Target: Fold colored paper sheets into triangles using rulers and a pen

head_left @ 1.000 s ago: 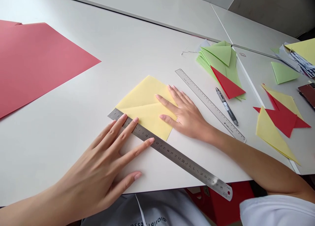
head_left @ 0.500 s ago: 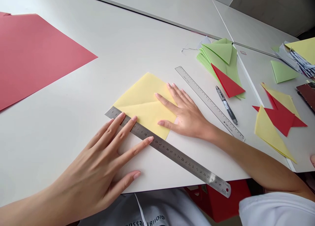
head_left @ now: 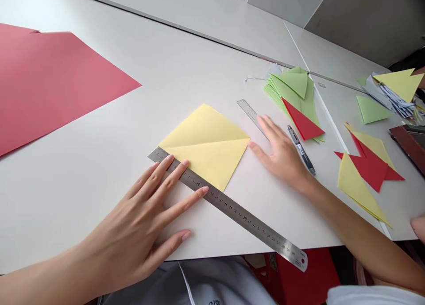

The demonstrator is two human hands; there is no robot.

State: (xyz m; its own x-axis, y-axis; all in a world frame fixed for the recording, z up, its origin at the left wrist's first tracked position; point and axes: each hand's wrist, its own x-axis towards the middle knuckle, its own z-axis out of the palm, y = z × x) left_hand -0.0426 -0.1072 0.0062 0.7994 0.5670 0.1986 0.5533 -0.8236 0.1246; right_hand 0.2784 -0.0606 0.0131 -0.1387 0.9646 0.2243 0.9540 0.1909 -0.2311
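A square of yellow paper (head_left: 212, 141) with a diagonal crease lies on the table in front of me. Along its lower left edge runs a steel ruler (head_left: 239, 212), its right end sticking out past the table edge. My left hand (head_left: 146, 212) lies spread with the fingertips pressing on the ruler. To the right of the paper, my right hand (head_left: 282, 154) is over a clear plastic ruler (head_left: 247, 108), fingers stretched and slightly blurred, covering much of it. Beside that hand lies a grey and black pen (head_left: 301, 150).
A large red sheet (head_left: 59, 83) lies at the left. Green folded papers (head_left: 288, 86) are stacked at the back right, a red folded triangle (head_left: 303, 121) on top. Red and yellow triangles (head_left: 372, 167) lie farther right, near part of another person's arm (head_left: 419, 227).
My right hand has lifted off the yellow paper and moved right, over the clear ruler. My left hand stays on the steel ruler. The view has shifted slightly.
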